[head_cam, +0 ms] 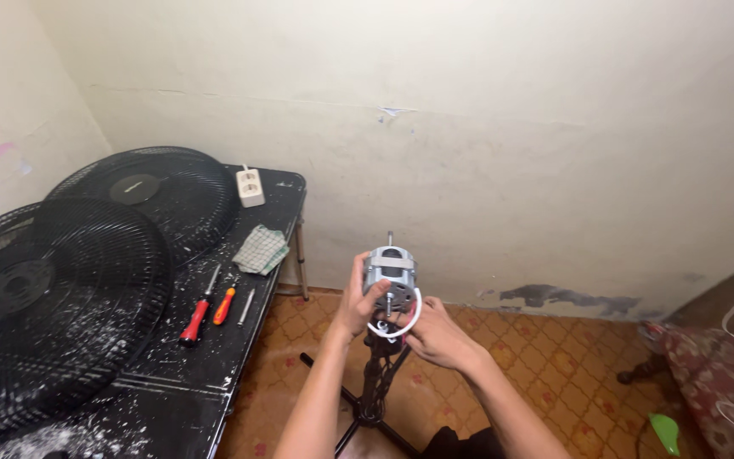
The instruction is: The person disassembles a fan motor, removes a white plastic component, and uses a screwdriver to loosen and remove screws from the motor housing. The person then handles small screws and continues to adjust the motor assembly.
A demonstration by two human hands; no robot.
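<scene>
A grey metal fan motor (390, 270) with a thin shaft sticking up sits on top of a black stand (373, 391). My left hand (352, 299) grips the motor's left side. My right hand (436, 333) holds the white wire (408, 323) that loops under the motor, with its fingers at the motor's lower right. The stand's legs spread over the patterned tile floor below.
A black table (214, 374) on the left carries two black fan grilles (53, 306), a red screwdriver (196, 316), an orange screwdriver (225, 304), a checked cloth (260, 250) and a white power socket (251, 187). A patterned cushion (715, 365) and a green object (664, 432) lie at the right.
</scene>
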